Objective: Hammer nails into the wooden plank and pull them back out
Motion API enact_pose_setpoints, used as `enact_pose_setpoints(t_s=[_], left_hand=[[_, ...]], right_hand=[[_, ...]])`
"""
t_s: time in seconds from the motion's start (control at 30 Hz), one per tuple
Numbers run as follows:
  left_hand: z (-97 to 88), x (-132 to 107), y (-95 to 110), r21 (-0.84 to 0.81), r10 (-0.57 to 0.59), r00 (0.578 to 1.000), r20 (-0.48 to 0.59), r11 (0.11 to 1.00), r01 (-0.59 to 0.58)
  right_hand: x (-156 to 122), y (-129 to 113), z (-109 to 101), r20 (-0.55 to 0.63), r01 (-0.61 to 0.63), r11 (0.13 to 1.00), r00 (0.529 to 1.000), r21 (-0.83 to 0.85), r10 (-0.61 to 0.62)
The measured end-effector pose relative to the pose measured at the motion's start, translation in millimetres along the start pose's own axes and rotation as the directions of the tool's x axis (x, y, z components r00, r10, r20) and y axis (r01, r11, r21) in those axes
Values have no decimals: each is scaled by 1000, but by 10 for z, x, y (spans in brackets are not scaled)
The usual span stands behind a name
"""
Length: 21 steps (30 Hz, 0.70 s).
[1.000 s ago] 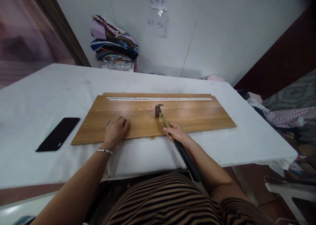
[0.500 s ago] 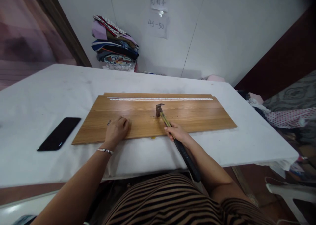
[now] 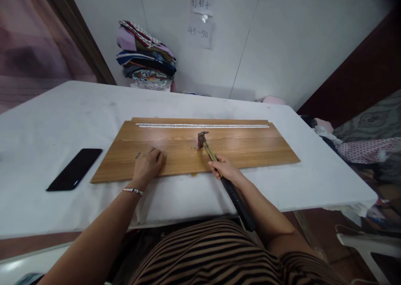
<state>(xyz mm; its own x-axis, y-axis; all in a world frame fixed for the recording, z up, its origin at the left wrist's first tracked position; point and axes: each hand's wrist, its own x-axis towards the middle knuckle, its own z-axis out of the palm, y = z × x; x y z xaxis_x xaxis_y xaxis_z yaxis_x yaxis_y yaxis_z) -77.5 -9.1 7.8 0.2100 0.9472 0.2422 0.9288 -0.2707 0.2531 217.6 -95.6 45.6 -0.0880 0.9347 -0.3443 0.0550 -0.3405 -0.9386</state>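
Note:
My right hand (image 3: 224, 168) grips a claw hammer (image 3: 232, 197) partway up its yellow and black handle. The rusty hammer head (image 3: 201, 140) is at the middle of a wooden board (image 3: 257, 145), over a row of small dark marks, perhaps nails or holes. Whether it touches the board I cannot tell. My left hand (image 3: 148, 164) rests on the board's left part with its fingers curled in. Its fingertips are hidden, so anything inside is out of sight. A small shiny thing (image 3: 138, 155) shows at that hand's outer edge.
Two white strips (image 3: 203, 126) lie along the board's far edge. A black phone (image 3: 75, 169) lies left of the board on the white-covered table (image 3: 94, 109). Folded fabrics (image 3: 147, 57) are stacked by the wall. A white chair (image 3: 369, 247) stands at lower right.

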Motion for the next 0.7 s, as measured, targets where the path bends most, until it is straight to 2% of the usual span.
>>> enact_pose_setpoints(t_s=[0.7], left_hand=[[3, -5, -1, -7, 19, 1000, -10, 1000, -19]], right_hand=[[10, 8, 3, -5, -3, 1000, 1000, 4, 3]])
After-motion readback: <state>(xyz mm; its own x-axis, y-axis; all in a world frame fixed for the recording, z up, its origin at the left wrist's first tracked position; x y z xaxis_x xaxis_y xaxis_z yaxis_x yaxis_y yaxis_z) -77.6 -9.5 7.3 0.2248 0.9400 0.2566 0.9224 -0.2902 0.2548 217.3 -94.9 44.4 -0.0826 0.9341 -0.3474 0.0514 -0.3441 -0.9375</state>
